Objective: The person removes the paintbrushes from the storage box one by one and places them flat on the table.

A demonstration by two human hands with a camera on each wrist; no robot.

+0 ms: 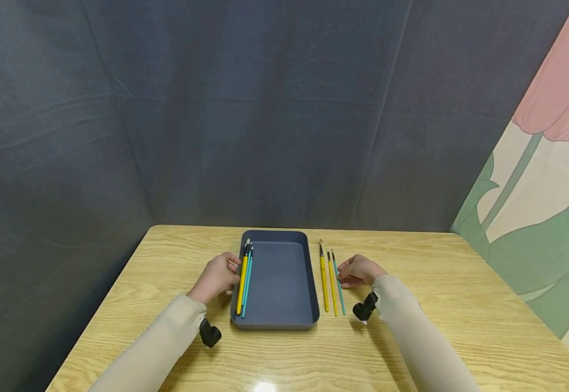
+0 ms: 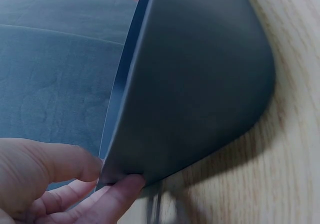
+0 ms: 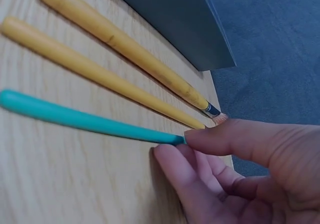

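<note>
My left hand point(image 1: 217, 276) pinches the left wall of a dark grey tray point(image 1: 284, 288) between thumb and fingers; the left wrist view shows this grip at the rim. Along that wall inside the tray lie a yellow paintbrush point(image 1: 242, 284) and teal-handled paintbrushes point(image 1: 247, 286), bristles toward the back. To the right of the tray, my right hand point(image 1: 360, 270) pinches a teal paintbrush point(image 3: 95, 121) near its ferrule, the fingers covering its bristle end. Beside it on the table lie a thin yellow paintbrush point(image 3: 100, 75) and a thicker yellow paintbrush point(image 3: 130, 48).
The wooden table point(image 1: 411, 305) carries the tray and brushes. Behind it and at the left hangs a dark cloth point(image 1: 264, 120). A wall with a painted pink tulip point(image 1: 554, 98) stands at the right.
</note>
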